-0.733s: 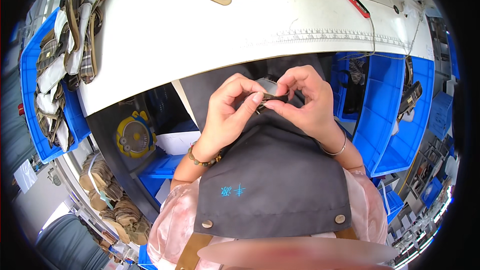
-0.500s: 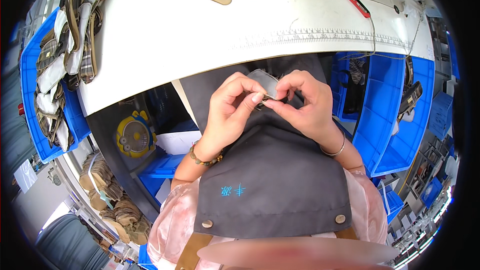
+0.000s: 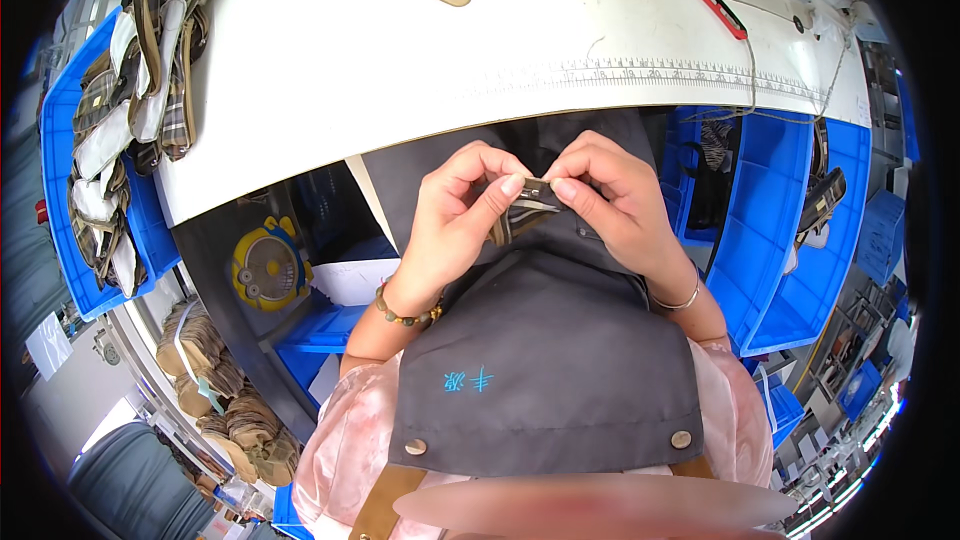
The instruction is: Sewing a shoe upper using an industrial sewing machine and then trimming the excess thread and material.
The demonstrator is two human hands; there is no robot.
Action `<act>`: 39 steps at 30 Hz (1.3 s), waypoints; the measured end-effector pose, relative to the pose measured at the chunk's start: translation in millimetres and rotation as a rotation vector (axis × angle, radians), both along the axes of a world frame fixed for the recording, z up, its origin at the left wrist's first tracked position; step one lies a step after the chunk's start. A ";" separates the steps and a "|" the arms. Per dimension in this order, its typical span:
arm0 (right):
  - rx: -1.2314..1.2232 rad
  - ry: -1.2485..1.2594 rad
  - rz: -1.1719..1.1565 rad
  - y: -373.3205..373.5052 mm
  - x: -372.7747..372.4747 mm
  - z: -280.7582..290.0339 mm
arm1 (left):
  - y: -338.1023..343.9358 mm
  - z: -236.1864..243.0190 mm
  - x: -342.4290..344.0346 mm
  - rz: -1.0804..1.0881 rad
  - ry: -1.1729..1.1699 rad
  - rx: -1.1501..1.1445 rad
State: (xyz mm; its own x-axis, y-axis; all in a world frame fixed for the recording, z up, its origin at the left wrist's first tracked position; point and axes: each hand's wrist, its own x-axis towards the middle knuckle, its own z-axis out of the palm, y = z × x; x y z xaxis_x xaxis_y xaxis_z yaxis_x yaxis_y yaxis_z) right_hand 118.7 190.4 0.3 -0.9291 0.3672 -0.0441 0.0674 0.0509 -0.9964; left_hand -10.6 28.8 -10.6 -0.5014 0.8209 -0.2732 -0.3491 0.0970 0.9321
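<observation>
In front of my dark apron, my two hands pinch a small plaid fabric piece with a dark strip along its upper edge. My left hand grips the strip's left end between thumb and fingers. At the right end, my right hand does the same, thumb in front. Between the thumbs the dark strip shows, with a small light mark on it and a pale edge below. The rest of the piece hangs down, partly hidden behind my fingers.
A white table with a printed ruler scale lies beyond my hands. On it rest red-and-black thread snips on a cord. Blue bins hold plaid fabric parts at left; another blue bin stands right. A yellow fan sits beneath the table.
The fabric piece has been turned: its grey face pointed upward before, and now the plaid side and dark strip show below my fingers. My hands stay nearly in place.
</observation>
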 end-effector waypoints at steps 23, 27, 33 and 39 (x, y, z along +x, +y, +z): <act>-0.272 -0.039 0.030 0.5 -2.0 -9.8 | 1.3 -5.8 0.4 0.032 -0.114 0.021; -0.379 -0.057 0.024 0.7 0.1 -15.2 | 2.1 -0.9 -1.5 0.010 -0.154 0.019; -0.618 -0.003 -0.080 11.6 8.2 -19.9 | -9.5 -9.7 -14.6 -0.027 -0.020 -0.007; -0.876 0.319 -0.347 31.0 30.5 -20.2 | -42.4 -30.8 -29.1 0.053 -0.200 0.042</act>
